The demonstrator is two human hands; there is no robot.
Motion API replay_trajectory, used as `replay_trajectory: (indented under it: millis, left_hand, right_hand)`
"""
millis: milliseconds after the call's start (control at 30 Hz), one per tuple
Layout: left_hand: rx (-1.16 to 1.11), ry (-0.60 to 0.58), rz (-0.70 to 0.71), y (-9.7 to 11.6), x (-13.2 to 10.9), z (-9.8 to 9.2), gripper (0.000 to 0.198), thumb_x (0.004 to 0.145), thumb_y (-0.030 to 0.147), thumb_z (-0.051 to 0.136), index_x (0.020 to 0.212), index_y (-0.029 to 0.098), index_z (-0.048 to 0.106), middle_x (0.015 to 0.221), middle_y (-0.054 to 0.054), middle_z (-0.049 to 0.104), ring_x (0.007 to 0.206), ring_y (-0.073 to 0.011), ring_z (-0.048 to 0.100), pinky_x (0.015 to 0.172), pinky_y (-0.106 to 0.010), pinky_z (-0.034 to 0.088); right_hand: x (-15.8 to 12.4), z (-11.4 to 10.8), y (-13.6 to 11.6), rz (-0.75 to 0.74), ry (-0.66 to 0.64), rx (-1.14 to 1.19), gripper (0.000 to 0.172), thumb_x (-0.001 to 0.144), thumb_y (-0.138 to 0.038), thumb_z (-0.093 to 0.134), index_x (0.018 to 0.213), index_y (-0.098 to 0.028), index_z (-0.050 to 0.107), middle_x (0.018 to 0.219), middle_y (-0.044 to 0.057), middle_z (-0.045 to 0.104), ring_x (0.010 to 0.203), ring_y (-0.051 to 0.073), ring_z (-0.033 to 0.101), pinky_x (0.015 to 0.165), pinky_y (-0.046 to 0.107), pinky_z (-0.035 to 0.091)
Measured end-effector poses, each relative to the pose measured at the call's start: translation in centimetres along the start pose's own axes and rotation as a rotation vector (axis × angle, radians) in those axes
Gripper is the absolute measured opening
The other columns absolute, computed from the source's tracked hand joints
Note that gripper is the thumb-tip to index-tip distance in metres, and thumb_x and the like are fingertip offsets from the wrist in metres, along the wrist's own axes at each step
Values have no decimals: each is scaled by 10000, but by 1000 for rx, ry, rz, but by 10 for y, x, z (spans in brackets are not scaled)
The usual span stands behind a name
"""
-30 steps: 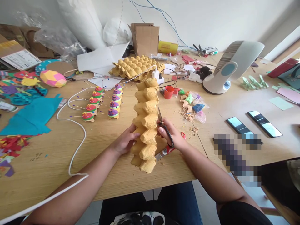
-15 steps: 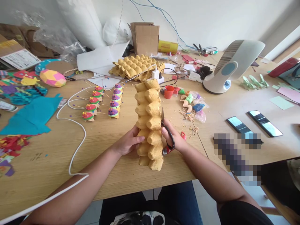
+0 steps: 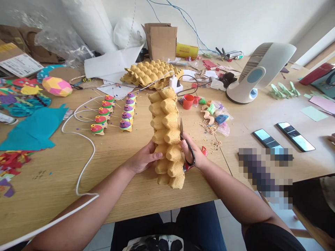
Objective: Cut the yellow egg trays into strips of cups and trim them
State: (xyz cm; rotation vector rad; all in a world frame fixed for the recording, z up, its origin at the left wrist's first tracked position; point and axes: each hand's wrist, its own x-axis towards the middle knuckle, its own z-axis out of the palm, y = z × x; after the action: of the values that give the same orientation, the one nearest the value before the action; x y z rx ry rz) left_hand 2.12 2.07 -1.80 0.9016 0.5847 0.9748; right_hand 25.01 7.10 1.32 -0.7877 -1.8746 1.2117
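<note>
Teal sheet (image 3: 34, 127): spread on table (image 3: 117, 195), far left.
Red-green cups (image 3: 97, 129): lined up in a row, pins stuck in.
Purple cups (image 3: 126, 124): set in a second row, just beside.
Left hand (image 3: 142, 159): clamped on carton strip, thumb laid on near face, fingers hidden behind.
Carton strip (image 3: 172, 134): held upright between both hands, table front-center.
Scissors (image 3: 181, 129): pointed up beside strip's right edge.
Right hand (image 3: 195, 150): closed around scissors handle; whether strip is also gripped cannot be told.
Red cup (image 3: 188, 101): placed beyond right hand.
Fan (image 3: 251, 82): stood at right rear.
</note>
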Motion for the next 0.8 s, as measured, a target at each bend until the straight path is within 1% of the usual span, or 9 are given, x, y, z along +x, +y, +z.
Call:
replay_trajectory:
  millis: [100,267,433,500,567,633,667,733,800]
  left_hand:
    - [-8,-8,-5,0,0,0,592,919,345,783,1453,306,530,1253,-55,725,1175,-242,682,992,-386,548]
    - [-6,-15,-18,1,0,0,596,920,354,785,1454,303,525,1266,-58,723,1209,-249,675,1011,-385,540]
    - [-7,-7,-14,2,0,1,657,920,357,784,1503,308,485,1321,-69,707,1237,-261,665,1036,-394,531]
    - [-12,0,-11,3,1,2,652,924,353,779,1503,298,486,1328,-75,704,1219,-257,673,1013,-384,545]
    - [-10,9,1,4,1,3,639,927,357,774,1499,284,497,1336,-85,700,1192,-253,684,988,-373,559]
    - [1,26,18,6,1,4,638,922,368,779,1494,276,512,1357,-95,690,1199,-259,681,973,-368,570]
    - [8,35,25,6,1,5,639,916,375,784,1489,278,520,1372,-97,684,1222,-267,670,972,-370,573]
    - [13,57,31,7,1,5,640,904,393,792,1479,295,529,1394,-89,676,1282,-283,640,976,-381,578]
    - [7,78,34,7,1,4,642,889,413,802,1465,316,536,1388,-74,681,1310,-289,625,971,-386,583]
  right_hand:
    - [0,1,1,-3,-4,9,679,1038,-739,341,1504,-289,545,1329,89,706,1168,292,671,1063,464,547]
    - [0,1,4,-20,-6,35,654,1049,-710,362,1530,-297,525,1382,88,686,1227,293,657,1070,453,548]
    - [0,2,1,-15,1,51,600,1053,-689,394,1485,-305,555,1366,79,686,1236,288,647,1076,465,549]
    - [-1,3,0,37,33,51,609,1031,-725,409,1419,-294,595,1223,80,727,1121,283,686,1010,473,586]
    - [-2,4,-1,138,62,72,619,1009,-760,414,1352,-287,618,970,57,732,863,252,707,836,457,635]
    - [-2,5,-1,230,69,108,624,993,-784,417,1317,-289,615,770,16,661,628,209,632,641,415,618]
    - [-2,5,-1,253,63,122,626,984,-793,424,1310,-292,610,730,3,632,575,195,595,584,397,596]
    - [-2,4,-3,239,46,121,628,968,-808,439,1299,-301,605,751,3,629,599,195,592,582,389,584]
    - [-1,2,-6,182,14,92,637,962,-813,445,1305,-301,607,874,30,675,747,224,646,696,415,609]
